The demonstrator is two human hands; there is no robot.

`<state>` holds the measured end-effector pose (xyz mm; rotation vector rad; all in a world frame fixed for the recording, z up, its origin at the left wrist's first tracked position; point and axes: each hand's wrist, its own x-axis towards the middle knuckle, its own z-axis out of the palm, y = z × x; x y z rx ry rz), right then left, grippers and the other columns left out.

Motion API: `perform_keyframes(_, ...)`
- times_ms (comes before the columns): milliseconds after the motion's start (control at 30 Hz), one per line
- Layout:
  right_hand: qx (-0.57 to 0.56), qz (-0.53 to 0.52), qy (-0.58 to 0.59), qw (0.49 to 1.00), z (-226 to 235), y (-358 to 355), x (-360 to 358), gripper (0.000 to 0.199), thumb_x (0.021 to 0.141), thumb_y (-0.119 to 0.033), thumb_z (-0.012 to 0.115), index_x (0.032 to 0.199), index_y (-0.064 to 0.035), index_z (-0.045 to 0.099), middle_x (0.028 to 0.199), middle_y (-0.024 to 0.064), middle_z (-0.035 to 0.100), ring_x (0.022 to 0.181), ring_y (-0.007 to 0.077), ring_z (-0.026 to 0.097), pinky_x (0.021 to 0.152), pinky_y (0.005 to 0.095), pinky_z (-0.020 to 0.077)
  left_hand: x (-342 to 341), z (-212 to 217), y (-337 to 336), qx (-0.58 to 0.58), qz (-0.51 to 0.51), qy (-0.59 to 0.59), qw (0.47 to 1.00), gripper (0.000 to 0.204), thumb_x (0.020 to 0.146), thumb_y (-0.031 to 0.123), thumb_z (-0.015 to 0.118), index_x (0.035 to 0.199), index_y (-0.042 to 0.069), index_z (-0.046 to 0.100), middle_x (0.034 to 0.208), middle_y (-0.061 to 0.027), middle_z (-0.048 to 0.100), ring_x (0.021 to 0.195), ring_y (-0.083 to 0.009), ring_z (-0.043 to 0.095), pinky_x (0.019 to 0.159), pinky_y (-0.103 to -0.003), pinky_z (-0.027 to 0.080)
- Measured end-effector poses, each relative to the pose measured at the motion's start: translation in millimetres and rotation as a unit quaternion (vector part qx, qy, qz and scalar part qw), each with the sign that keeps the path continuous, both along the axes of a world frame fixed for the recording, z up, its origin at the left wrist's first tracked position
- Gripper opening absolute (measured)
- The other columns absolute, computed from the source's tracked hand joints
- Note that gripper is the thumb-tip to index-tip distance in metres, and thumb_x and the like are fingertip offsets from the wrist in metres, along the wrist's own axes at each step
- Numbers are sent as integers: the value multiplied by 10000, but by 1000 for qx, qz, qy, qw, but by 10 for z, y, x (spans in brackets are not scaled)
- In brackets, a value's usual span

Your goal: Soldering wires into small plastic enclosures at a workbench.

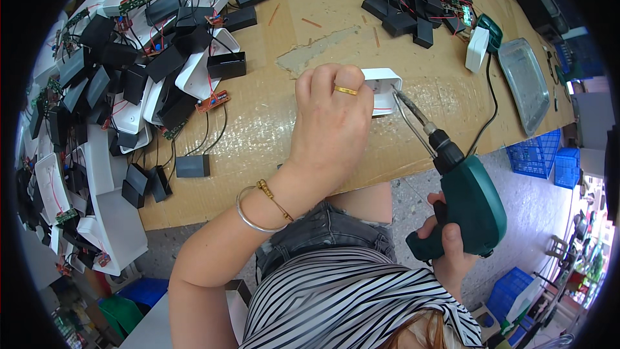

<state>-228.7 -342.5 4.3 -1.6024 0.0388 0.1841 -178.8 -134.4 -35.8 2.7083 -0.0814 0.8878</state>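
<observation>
My left hand [332, 123], with a ring on one finger, is closed over the left part of a white plastic housing [385, 76] near the table's front edge. The housing's open end faces right, and a short red wire shows at its lower edge. In my right hand [452, 255] is a green soldering gun [475, 203], its fingers wrapped round the grip. The gun points up and left. Its dark tip and a thin curved metal tube reach the housing's open end; whether the tip touches anything inside I cannot tell.
White housings, circuit boards and black boxes [177, 113] with wires are heaped on the left of the cardboard-covered table [258, 129]. More black boxes [400, 22] lie at the back right. A clear tray [524, 87] sits on the right, near the gun's black cord [496, 100]. Blue crates [533, 155] stand beyond.
</observation>
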Motion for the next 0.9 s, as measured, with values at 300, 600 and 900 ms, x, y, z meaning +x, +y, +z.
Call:
perform_keyframes(300,11,-12,-20,1000,-6,-34,4,623,770,-347,659,1195,56,446,1024,192,575,601,152,567,528,235,448,0,-15,8,-13,-5,-4,1000,133,660,62,545,768,-15,555,936,-113,456,940,-284,431,853,-424,343)
perform_keyframes(600,19,-16,-10,1000,5,-77,-16,619,772,-338,660,1200,53,444,1027,190,573,610,152,566,539,246,464,-55,143,11,-70,-37,25,997,197,626,68,608,806,27,540,952,-120,467,946,-303,433,854,-427,348)
perform_keyframes(900,12,-22,-10,1000,10,-94,-40,608,772,-333,658,1197,51,451,1028,184,574,604,150,561,530,245,460,-44,177,175,-57,-92,80,991,168,724,84,654,825,5,545,1000,-136,483,962,-320,441,838,-408,371)
